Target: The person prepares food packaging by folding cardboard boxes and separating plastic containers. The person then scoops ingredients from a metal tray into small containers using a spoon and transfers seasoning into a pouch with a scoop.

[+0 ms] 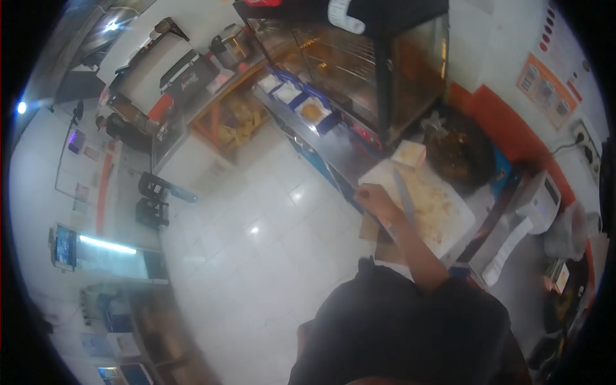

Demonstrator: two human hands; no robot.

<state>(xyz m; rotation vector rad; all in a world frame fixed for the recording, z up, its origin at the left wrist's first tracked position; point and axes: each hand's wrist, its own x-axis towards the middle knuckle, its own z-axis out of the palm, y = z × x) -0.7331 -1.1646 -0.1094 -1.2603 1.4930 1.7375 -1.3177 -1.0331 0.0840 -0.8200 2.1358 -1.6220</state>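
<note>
My right hand [377, 199] is over the left edge of a white cutting board [457, 215], its fingers curled together. Whether anything is pinched in them is too blurred to see. Just right of the hand, a knife [404, 191] lies on the board among scattered light-brown crumbs. A small open box [409, 154] sits at the board's far edge, beside a large dark round container [459, 153]. Of my left arm only a sliver of skin shows at the left of my dark shirt; the left hand is out of view.
A glass display cabinet [340, 61] stands behind the board, with small blue-and-white boxes [312, 110] along its front ledge. A white device with a paper strip [536, 208] is at right. Pale floor tiles [256, 212] spread left. A person in dark clothing [122, 131] is far left.
</note>
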